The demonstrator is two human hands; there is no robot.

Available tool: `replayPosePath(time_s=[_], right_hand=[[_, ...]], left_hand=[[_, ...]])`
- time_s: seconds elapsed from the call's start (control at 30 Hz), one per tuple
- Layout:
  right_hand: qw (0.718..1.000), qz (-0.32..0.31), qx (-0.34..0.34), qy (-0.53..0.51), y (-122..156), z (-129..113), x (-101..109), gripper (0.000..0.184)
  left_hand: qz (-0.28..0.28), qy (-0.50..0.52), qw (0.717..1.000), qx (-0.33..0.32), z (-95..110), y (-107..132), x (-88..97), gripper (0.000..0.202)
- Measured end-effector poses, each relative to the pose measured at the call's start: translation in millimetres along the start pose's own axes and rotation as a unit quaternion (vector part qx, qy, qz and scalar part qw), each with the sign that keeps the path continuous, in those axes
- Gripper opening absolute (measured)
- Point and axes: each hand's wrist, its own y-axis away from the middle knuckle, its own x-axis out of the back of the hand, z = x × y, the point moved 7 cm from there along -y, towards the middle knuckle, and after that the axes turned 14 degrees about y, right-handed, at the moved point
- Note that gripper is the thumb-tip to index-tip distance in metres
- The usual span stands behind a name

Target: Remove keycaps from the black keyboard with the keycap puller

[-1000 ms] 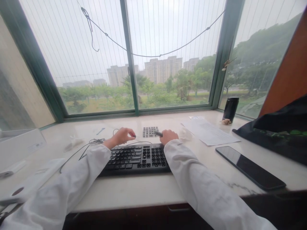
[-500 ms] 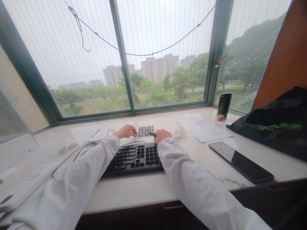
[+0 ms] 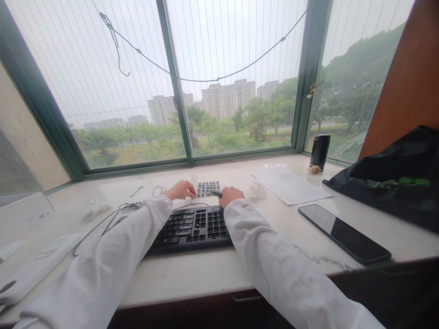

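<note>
A black keyboard (image 3: 192, 228) lies under my forearms. On its right part, the keycaps are off and bare square switch seats show. Behind it, several loose grey keycaps (image 3: 208, 188) stand in a rough grid. My right hand (image 3: 232, 196) is closed round a slim dark tool (image 3: 216, 193), whose tip points left over the front of the grid; its exact kind is unclear. At the left edge of the grid is my left hand (image 3: 181, 189), fingers curled and tips pressed together low on the tabletop. Whatever those fingertips hold, if anything, is too small to make out.
A smartphone (image 3: 343, 232), printed sheets (image 3: 291, 185), a black can (image 3: 320, 153) and a black bag (image 3: 394, 173) occupy the right side. Crumpled tissue (image 3: 256, 191) lies by my right hand. Left are a coiled cable (image 3: 128, 206), a blue stick (image 3: 136, 191) and a white box (image 3: 25, 212).
Both hands stay almost in place. The left fingertips have shifted very slightly, and the dark tool still rests over the keycaps in my right hand.
</note>
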Motion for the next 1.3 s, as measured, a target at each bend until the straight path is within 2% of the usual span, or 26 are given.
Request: replayPosePath(time_s=[0.2,0.37,0.47,0.57,0.7,0.83,1.0,1.13,1.23,1.3], right_hand=[[1.0,-0.002,0.001,-0.001,0,0,-1,0.024],[1.0,0.0,-0.001,0.0,-1,1,-2,0.025],[1.0,0.004,-0.001,0.0,-1,1,-2,0.025],[1.0,0.007,-0.003,0.001,-1,1,-1,0.025],[1.0,0.013,-0.003,0.001,1,-1,3,0.025],[0.998,0.064,-0.007,-0.018,6,-3,15,0.027],[0.988,0.153,-0.015,-0.026,14,-6,33,0.026],[0.981,0.187,-0.018,-0.05,16,-10,34,0.021],[0.967,0.213,0.019,-0.137,20,-20,35,0.025],[0.942,0.233,0.035,-0.24,25,-25,39,0.035]], left_hand=[[0.006,-0.003,1.0,0.003,2,1,2.6,0.034],[0.027,-0.005,1.0,-0.006,9,10,15.2,0.037],[0.049,-0.007,0.998,-0.037,21,25,25.1,0.036],[0.06,-0.01,0.994,-0.094,37,51,29.3,0.033],[0.019,-0.007,0.99,-0.136,50,89,17.0,0.029],[0.037,-0.023,0.983,-0.179,59,111,5.9,0.026],[0.043,-0.059,0.97,-0.231,68,119,-6.1,0.022],[0.047,-0.117,0.962,-0.242,76,124,-13.1,0.017],[0.053,-0.183,0.952,-0.24,82,128,-18.1,0.019],[0.057,-0.213,0.946,-0.236,85,130,-20.7,0.021]])
